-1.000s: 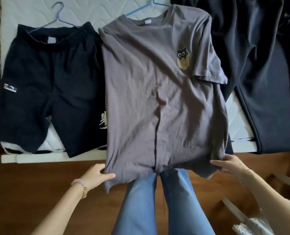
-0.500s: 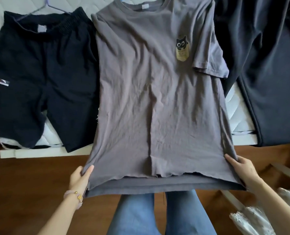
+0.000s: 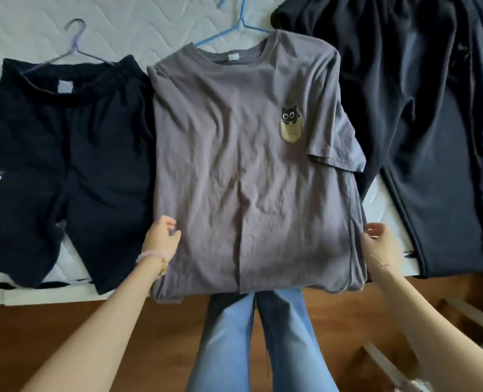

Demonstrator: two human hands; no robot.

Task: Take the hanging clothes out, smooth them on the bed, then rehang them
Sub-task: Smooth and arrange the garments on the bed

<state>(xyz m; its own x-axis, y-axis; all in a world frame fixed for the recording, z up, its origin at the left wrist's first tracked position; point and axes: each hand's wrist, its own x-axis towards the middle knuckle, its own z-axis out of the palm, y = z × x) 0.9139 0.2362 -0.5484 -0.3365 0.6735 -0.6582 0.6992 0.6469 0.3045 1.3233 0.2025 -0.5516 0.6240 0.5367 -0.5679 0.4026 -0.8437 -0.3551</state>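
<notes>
A grey T-shirt point(image 3: 243, 176) with a small cat print lies flat on the white mattress point(image 3: 31, 32), still on a blue hanger point(image 3: 234, 31). Its hem hangs slightly over the bed's front edge. My left hand point(image 3: 162, 237) rests at the shirt's left side edge with the thumb on the cloth and the fingers loosely curled. My right hand point(image 3: 377, 236) is at the shirt's right side edge, fingers loosely curled and touching it. Neither hand plainly grips cloth.
Dark navy shorts point(image 3: 54, 171) on a purple hanger point(image 3: 75, 43) lie left of the shirt. Dark trousers point(image 3: 432, 123) lie to its right. Below are a wooden floor point(image 3: 65, 329), my blue jeans point(image 3: 257, 340) and pale slats point(image 3: 387, 360) at the lower right.
Both hands have let go of the hem and moved up to the shirt's side edges. The hem, held taut off the bed before, now lies down over the bed's edge.
</notes>
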